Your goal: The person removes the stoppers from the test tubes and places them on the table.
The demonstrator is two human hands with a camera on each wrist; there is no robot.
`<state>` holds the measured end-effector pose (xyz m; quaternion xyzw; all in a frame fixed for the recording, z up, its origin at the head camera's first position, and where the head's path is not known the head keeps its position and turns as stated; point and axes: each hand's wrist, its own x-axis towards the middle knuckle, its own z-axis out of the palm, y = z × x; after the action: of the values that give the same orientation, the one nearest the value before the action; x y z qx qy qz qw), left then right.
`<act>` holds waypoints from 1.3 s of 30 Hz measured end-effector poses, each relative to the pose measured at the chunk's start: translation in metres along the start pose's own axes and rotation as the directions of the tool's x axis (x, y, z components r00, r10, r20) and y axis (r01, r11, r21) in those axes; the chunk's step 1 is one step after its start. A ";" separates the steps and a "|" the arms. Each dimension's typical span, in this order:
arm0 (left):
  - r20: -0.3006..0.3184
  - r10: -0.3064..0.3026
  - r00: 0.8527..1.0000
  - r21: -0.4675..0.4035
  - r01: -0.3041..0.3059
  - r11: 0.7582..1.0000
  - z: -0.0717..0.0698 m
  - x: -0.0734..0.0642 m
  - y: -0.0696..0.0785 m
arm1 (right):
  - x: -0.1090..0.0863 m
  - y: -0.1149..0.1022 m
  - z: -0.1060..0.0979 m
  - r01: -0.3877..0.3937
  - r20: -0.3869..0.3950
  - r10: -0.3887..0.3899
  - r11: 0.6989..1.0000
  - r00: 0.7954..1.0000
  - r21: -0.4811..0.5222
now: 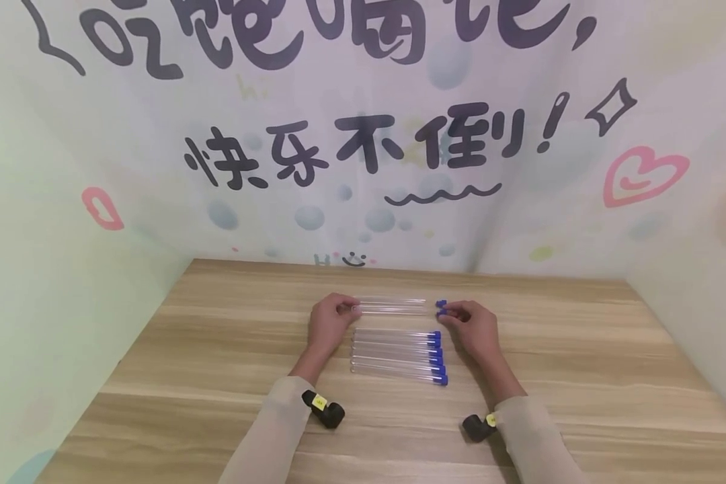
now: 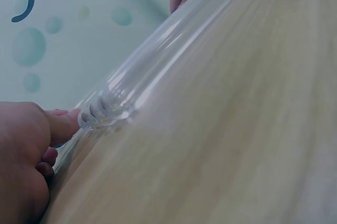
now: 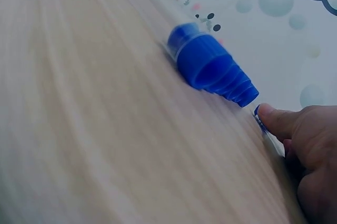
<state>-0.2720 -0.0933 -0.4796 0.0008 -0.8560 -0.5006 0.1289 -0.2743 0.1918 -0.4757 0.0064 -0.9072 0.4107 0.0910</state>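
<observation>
Two clear test tubes (image 1: 393,306) with blue caps (image 1: 440,307) lie side by side across the wooden table (image 1: 218,349). My left hand (image 1: 346,308) is at their closed ends, my right hand (image 1: 450,312) at the caps. In the left wrist view, the left hand's fingertips (image 2: 63,124) touch the rounded end of one tube (image 2: 158,61) and pinch a second tube (image 2: 66,153) beside it. The right wrist view shows one blue cap (image 3: 210,66) lying free on the wood. Beside it, a fingertip (image 3: 276,119) of the right hand pinches the other tube's cap (image 3: 257,113).
Several more capped tubes (image 1: 396,355) lie in a neat row just nearer to me, caps to the right. A printed backdrop (image 1: 363,148) closes off the back and both sides. Black cameras sit on both wrists (image 1: 323,408).
</observation>
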 end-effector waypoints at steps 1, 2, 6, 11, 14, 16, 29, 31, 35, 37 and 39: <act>-0.002 0.006 1.000 0.009 -0.006 1.000 0.000 0.000 0.000 | 0.000 0.000 0.000 -0.001 -0.001 0.001 1.000 1.000 -0.001; -0.004 0.011 1.000 0.016 -0.011 1.000 0.001 0.001 -0.001 | 0.000 0.000 0.000 -0.002 -0.002 0.002 1.000 1.000 -0.002; -0.002 0.011 1.000 0.044 -0.011 0.999 0.001 0.002 -0.001 | -0.001 -0.001 0.000 -0.002 -0.005 0.002 1.000 1.000 0.001; 0.001 0.004 1.000 0.066 -0.004 0.998 0.001 0.001 0.000 | -0.002 -0.002 -0.001 -0.001 -0.004 0.001 1.000 1.000 0.008; -0.002 0.007 1.000 0.079 -0.007 0.997 0.001 0.000 0.002 | -0.002 -0.002 -0.001 -0.005 -0.001 0.005 1.000 1.000 0.017; -0.004 0.008 1.000 0.086 -0.008 0.996 0.000 0.000 0.003 | -0.002 -0.002 -0.002 -0.007 0.002 0.007 1.000 1.000 0.023; 0.004 0.002 1.000 0.094 -0.003 0.996 -0.001 -0.001 0.004 | -0.004 -0.002 -0.002 -0.011 0.004 0.011 0.998 1.000 0.063; 0.005 0.001 1.000 0.092 -0.002 0.996 -0.001 -0.001 0.004 | -0.004 -0.002 -0.001 -0.020 -0.004 0.020 0.997 1.000 0.070; 0.004 0.004 1.000 0.088 -0.005 0.996 -0.001 0.000 0.003 | -0.004 -0.001 0.000 -0.021 -0.030 0.024 0.996 0.999 0.088; 0.004 0.006 1.000 0.089 -0.007 0.996 0.000 0.001 0.002 | -0.004 -0.001 0.001 -0.014 -0.042 0.018 0.996 0.999 0.093; 0.004 0.008 1.000 0.089 -0.008 0.996 0.000 0.001 0.001 | -0.004 -0.001 0.001 -0.008 -0.051 0.013 0.995 0.999 0.095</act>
<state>-0.2729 -0.0929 -0.4788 0.0021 -0.8778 -0.4613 0.1291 -0.2700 0.1905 -0.4766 -0.0045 -0.8841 0.4537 0.1119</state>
